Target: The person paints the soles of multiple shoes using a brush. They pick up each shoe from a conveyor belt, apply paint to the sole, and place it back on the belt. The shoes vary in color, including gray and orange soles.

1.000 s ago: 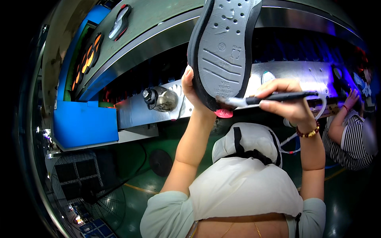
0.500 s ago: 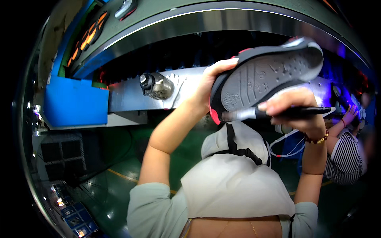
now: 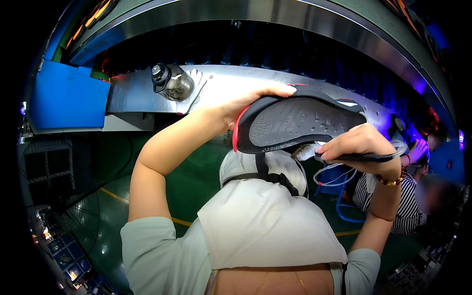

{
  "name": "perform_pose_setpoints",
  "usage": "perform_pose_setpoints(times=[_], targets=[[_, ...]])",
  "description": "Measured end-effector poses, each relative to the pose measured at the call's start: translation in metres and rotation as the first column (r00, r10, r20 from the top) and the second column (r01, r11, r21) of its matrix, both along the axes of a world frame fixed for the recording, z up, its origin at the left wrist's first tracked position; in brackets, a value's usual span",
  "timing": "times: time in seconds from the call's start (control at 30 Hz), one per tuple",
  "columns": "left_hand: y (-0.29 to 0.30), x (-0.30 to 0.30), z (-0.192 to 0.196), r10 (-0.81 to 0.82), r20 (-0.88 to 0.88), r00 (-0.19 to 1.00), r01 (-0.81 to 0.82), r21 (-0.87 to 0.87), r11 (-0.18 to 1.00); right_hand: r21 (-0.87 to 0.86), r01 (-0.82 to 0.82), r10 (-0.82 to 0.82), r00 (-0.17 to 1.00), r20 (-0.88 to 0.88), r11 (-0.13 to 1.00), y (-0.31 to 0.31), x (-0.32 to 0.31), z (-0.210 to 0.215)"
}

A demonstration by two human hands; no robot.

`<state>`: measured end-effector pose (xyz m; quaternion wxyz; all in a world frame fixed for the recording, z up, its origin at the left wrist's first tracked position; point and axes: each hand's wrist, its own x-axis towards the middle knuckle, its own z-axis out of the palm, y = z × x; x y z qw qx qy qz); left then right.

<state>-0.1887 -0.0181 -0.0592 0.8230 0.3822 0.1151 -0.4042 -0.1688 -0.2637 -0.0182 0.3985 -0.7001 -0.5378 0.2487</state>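
Note:
My left hand point(image 3: 248, 102) grips a shoe sole point(image 3: 302, 119) by one end, thumb along its upper edge and the fingers mostly hidden behind it. The sole has a grey patterned bed, a black rim and red edging. In my right hand point(image 3: 363, 143) is a dark-handled brush, its pale bristles point(image 3: 305, 151) close under the sole's lower rim. Whether the bristles touch the rim I cannot tell. A thin clear tube point(image 3: 339, 183) loops below my right hand, near the handle's end.
A metal shelf point(image 3: 130, 93) holds a dark-capped bottle point(image 3: 174, 83) and a whitish glove point(image 3: 195, 81). Behind it curves a steel-edged conveyor point(image 3: 236, 12). A blue box point(image 3: 69, 101) stands at left. At right sits another person in a striped garment point(image 3: 405, 206), one hand under purple light.
The sole has come lower and tilted flatter. The brush has shifted from the sole's red end rightward along its lower edge. The view has turned, so the bottle appears farther left.

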Motion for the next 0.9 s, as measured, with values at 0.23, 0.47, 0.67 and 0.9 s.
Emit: perform_pose_setpoints(times=[0.23, 0.47, 0.67, 0.9], targets=[[0.009, -0.003, -0.017, 0.026, 0.046, 0.999, -0.025, -0.016, 1.0, -0.182, 0.03, -0.013, 0.996, 0.092, 0.983, -0.011, 0.001, -0.011], [0.024, 0.007, -0.016, 0.062, 0.138, 0.988, -0.056, -0.045, 0.997, 0.061, 0.235, -0.235, 0.972, -0.008, 0.97, -0.026, 0.013, -0.027], [0.057, 0.011, -0.018, 0.152, 0.131, 0.98, -0.127, -0.182, 0.975, 0.311, 0.235, -0.268, 0.961, 0.065, 0.921, -0.008, -0.016, 0.024], [-0.027, 0.02, -0.086, 0.432, 0.132, 0.892, -0.326, -0.475, 0.818, 0.304, 0.737, -0.564, 0.665, -0.49, 0.604, 0.027, -0.004, -0.059]])
